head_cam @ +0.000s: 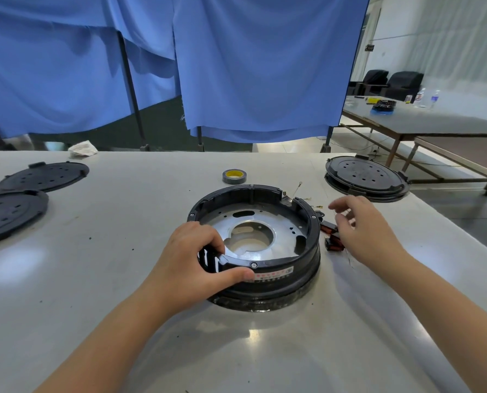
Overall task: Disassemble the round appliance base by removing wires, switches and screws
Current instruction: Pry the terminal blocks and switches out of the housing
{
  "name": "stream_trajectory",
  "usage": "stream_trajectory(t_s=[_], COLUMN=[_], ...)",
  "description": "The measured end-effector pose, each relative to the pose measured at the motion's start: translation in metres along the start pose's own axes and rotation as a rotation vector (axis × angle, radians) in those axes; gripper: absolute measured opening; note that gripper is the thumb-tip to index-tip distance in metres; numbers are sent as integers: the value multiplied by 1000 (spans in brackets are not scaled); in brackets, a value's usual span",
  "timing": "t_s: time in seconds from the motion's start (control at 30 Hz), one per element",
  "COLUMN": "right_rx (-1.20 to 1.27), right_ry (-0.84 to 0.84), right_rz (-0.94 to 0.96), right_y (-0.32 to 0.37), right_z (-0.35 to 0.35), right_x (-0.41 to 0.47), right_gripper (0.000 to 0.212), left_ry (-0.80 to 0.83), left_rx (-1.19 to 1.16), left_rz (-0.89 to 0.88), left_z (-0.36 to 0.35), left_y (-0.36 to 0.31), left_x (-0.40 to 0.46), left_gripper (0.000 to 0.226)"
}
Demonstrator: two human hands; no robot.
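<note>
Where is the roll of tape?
In the head view, the roll of tape lies flat on the table, just beyond the round base, near the middle.

Black round base [279, 268] lies open-side up, metal plate [282, 231] inside.

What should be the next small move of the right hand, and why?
Probably lower the right hand onto the small coil parts beside the round base and pull them clear: it hovers over them, holding nothing, while the left hand steadies the rim.
</note>
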State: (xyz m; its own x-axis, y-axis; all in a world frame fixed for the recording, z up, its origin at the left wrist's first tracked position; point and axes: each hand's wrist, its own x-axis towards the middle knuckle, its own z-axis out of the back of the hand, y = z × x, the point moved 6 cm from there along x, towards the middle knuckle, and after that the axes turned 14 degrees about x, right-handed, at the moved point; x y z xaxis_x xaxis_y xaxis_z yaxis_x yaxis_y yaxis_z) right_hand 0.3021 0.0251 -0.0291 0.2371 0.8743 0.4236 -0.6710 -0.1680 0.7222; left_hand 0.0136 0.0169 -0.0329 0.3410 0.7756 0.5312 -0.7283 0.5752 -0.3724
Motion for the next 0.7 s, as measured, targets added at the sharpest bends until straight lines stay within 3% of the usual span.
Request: stream_trajectory(t_s=[0.1, 0.2, 0.37, 0.53, 0.7], right_rx=[369, 543, 343, 14, -33], right_ry=[68, 96, 134, 155, 103], right_rz=[-63, -137, 94, 502, 589], right_y=[18, 25, 36, 64, 72], right_z=[-15, -31, -42, -51, -61], right_x=[-4, -7, -25, -46, -51], right_gripper=[19, 20, 18, 44, 50], left_ry=[4, -17, -21, -6, -19], left_rx=[-80, -110, -76, 53, 99], left_rz=[45, 59, 43, -90, -135], left_z=[-1, 1, 4, 0, -3], left_y=[2, 4, 3, -1, -4], left_x=[0, 0, 0, 1, 0], left_gripper=[49, 49, 46, 51, 65])
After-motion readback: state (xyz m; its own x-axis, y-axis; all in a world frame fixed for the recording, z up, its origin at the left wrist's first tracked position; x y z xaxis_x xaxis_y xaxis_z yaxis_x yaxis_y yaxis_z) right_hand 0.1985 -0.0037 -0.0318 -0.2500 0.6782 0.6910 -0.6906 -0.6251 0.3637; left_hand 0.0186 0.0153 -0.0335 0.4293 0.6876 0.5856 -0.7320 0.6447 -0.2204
